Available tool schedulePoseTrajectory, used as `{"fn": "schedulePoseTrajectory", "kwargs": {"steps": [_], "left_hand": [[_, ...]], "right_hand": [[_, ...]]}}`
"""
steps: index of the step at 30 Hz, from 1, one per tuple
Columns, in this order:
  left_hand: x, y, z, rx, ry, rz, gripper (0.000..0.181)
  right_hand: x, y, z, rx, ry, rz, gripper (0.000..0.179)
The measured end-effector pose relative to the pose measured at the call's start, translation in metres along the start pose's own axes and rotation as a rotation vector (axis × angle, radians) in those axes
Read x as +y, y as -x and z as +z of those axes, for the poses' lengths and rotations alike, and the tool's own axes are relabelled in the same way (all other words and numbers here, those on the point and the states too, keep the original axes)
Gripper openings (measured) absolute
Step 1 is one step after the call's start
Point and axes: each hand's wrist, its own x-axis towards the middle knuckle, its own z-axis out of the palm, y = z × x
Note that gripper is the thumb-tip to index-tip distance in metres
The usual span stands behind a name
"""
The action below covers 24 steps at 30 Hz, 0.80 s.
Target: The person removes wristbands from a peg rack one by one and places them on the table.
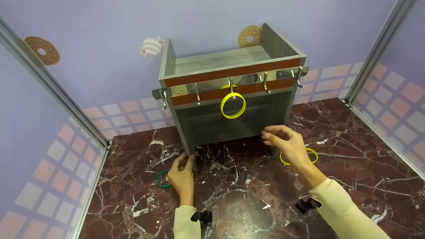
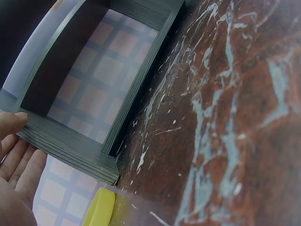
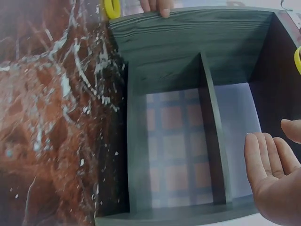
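Note:
A grey wooden shelf unit (image 1: 232,126) stands against the back wall, its front carrying a metal hook rail (image 1: 209,85). From the middle hook hangs a yellow ring (image 1: 233,105). Low on the left side panel, my left hand (image 1: 182,174) pinches the panel edge; the left wrist view shows the thumb (image 2: 13,121) on its front and fingers outside. My right hand (image 1: 289,146) is near the right panel with nothing in its grasp, its fingers (image 3: 268,153) extended in the right wrist view. By that hand lies another yellow ring (image 1: 312,155), partly covered by it.
A green ring (image 1: 162,179) lies left of the left hand. Purple wall panels (image 1: 36,126) with metal corner posts (image 1: 373,49) enclose the dark red marbled tabletop (image 1: 239,205). A yellow ring (image 2: 101,207) shows beside the panel's lower corner in the left wrist view.

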Motion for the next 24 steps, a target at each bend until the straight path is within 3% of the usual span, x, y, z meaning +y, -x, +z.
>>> {"fn": "schedulePoseTrajectory", "kwargs": {"steps": [6, 15, 24], "left_hand": [[0.005, 0.002, 0.002, 0.026, 0.0, 0.0, 0.023], [0.039, 0.009, 0.0, 0.028, 0.003, 0.008, 0.02], [0.041, 0.009, 0.001, 0.024, 0.008, 0.024, 0.021]], "right_hand": [[-0.005, -0.002, 0.01, -0.01, -0.045, -0.005, 0.027], [-0.011, -0.005, 0.019, -0.046, -0.071, 0.0, 0.029], [-0.016, -0.01, 0.03, -0.073, -0.119, -0.01, 0.03]]}}
